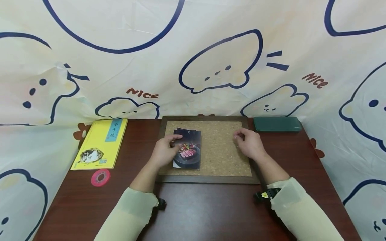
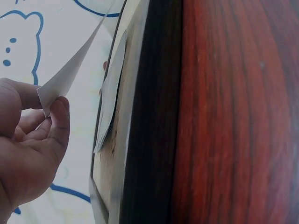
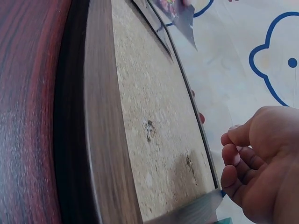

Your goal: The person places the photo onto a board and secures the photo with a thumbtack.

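My left hand point(image 1: 165, 150) pinches the left edge of a photo card point(image 1: 189, 159) showing a plate of food on a dark ground. In the left wrist view the card point(image 2: 67, 77) is tilted and raised off the cork board point(image 1: 221, 150). Beneath it, another card point(image 2: 112, 91) lies on the cork, mostly hidden in the head view. My right hand point(image 1: 249, 143) hovers over the board's right side, fingers curled and thumb against the index finger. In the right wrist view nothing shows between those fingertips point(image 3: 227, 139).
The board's brown wooden frame point(image 1: 208, 179) lies on the dark red table point(image 1: 208, 211), near the patterned cloth behind. To the left are a yellow book point(image 1: 102, 140) and a pink tape roll point(image 1: 101, 177). A green case point(image 1: 277, 124) sits at the back right.
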Motion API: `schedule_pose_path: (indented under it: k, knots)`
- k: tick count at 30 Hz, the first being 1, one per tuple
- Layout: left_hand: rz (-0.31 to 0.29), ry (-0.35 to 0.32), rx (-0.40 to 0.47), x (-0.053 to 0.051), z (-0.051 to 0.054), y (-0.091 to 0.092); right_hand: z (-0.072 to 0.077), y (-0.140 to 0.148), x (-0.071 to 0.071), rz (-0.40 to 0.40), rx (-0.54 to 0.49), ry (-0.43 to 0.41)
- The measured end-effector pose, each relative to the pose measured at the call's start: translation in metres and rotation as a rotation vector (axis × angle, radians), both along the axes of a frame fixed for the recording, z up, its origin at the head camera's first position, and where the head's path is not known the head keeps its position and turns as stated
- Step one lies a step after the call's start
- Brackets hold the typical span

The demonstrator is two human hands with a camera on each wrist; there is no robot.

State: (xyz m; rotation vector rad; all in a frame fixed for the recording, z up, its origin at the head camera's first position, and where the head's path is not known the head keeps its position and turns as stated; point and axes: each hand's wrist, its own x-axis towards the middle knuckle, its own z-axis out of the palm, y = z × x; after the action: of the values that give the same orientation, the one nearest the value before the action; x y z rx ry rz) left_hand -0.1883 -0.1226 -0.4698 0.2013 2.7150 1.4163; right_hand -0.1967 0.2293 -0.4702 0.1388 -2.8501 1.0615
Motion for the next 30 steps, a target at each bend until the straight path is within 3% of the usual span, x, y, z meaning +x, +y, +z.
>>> schedule_pose_path:
  k: [9,18,30]
  knots:
    - [-0.047,-0.009,0.016,-0.003,-0.004,0.022,-0.002,-0.010,-0.004,0.022,-0.004,0.002]
    - [-0.020,-0.040,0.029,-0.003,-0.004,0.038,-0.002,-0.021,-0.005,0.039,-0.031,-0.015]
    - [-0.038,-0.053,0.067,-0.005,-0.011,0.052,-0.005,-0.034,-0.009,0.059,-0.037,-0.006]
